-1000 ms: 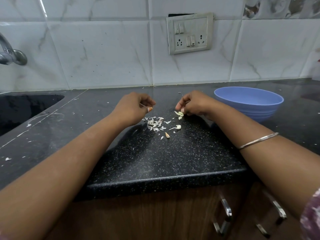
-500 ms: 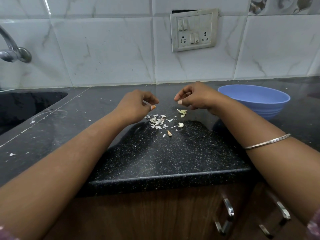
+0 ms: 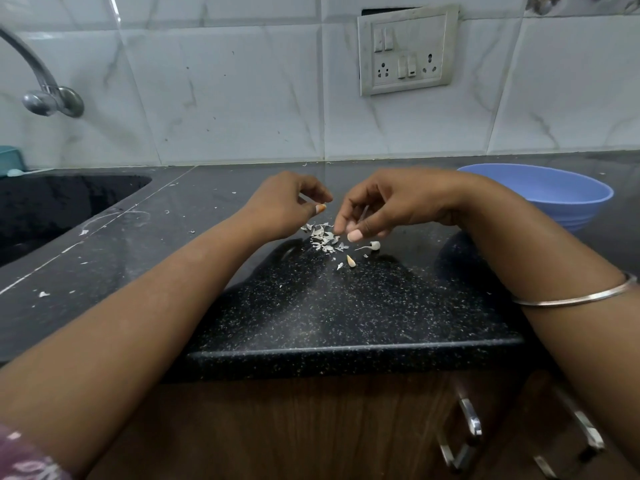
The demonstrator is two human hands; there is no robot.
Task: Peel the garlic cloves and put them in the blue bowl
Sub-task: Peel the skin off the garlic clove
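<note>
The blue bowl point(image 3: 540, 195) sat at my right, well apart from the peel pile point(image 3: 322, 237). My right hand point(image 3: 391, 206) had swung left over that pile, fingers curled, contents hidden. My left hand point(image 3: 287, 206) pinched a garlic clove point(image 3: 306, 199), apparently mid-peel; none bowled yet.

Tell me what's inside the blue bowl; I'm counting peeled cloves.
Only the blue bowl's far inner wall shows, bare. Its floor is hidden behind the near rim and the right forearm, so cloves inside cannot be counted.
</note>
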